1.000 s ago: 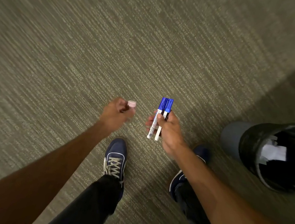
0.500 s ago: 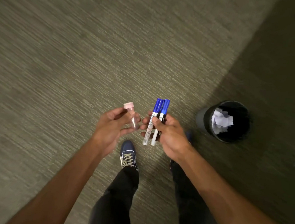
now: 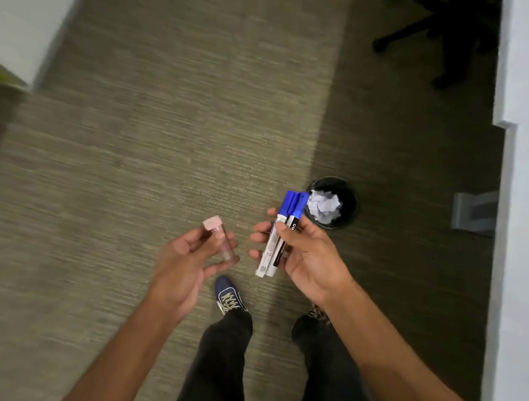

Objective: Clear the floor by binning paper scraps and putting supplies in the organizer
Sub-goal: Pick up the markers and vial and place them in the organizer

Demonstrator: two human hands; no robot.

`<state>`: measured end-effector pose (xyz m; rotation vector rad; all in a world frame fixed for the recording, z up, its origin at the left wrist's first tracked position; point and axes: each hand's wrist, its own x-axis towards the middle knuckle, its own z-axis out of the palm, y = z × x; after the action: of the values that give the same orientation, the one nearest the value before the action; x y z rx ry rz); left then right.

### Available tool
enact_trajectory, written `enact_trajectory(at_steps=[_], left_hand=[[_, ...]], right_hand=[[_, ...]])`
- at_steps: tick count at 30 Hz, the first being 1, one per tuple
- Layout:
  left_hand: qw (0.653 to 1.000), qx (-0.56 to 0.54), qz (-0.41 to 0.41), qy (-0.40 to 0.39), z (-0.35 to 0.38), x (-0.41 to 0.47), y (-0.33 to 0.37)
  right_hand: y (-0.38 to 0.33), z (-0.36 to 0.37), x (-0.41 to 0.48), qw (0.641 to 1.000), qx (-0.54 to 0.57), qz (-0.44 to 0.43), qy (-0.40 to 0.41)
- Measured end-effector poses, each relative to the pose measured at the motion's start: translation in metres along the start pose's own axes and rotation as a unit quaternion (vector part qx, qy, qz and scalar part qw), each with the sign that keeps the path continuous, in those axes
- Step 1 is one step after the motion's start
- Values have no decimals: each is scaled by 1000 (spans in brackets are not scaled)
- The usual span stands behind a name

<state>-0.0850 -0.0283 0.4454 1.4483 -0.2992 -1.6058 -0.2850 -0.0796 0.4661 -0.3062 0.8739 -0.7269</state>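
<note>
**A:** What does each hand carry?

**B:** The right hand [image 3: 304, 256] is clasped around two markers [image 3: 280, 235] with blue caps, thumb pressing them against the fingers. The left hand [image 3: 189, 257] loosely cradles a small clear vial [image 3: 220, 240] with a pink cap, fingers curled under it rather than clenched.

**A:** How do they lie in the grips?

**B:** The markers' long axis runs away from the person, caps at the far end beyond the fingers, white ends poking out below the palm. The vial tilts the same way, cap far and slightly left of the left fingertips. The two hands are near each other but apart.

**A:** And the bin?

**B:** The black bin [image 3: 333, 203] stands on the floor just past the marker caps, ahead and a little right of the right hand. Crumpled paper [image 3: 323, 207] sits inside. The right hand is much the nearer to it, but these are supplies, so the bin is probably not their destination.

**A:** Where is the organizer, then?

**B:** Not in view. Judging from that, the next move is a walk, not a reach.

**A:** The room?

**B:** Ribbed olive carpet [image 3: 162, 155], no scraps visible on it. A white desk edge [image 3: 523, 230] runs along the right of the right hand, a chair base [image 3: 440, 32] stands far ahead, and a pale wall or panel [image 3: 18, 7] lies far left.
</note>
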Motion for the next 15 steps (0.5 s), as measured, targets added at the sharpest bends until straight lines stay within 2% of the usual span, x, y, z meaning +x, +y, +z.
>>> enact_trajectory(at_steps=[6, 15], left_hand=[[998, 32, -1, -62, 96, -51, 21], [980, 51, 20, -191, 256, -99, 2]], right_hand=[[-66, -19, -93, 998, 41, -50, 6], [-150, -97, -228, 984, -3, -171, 55]])
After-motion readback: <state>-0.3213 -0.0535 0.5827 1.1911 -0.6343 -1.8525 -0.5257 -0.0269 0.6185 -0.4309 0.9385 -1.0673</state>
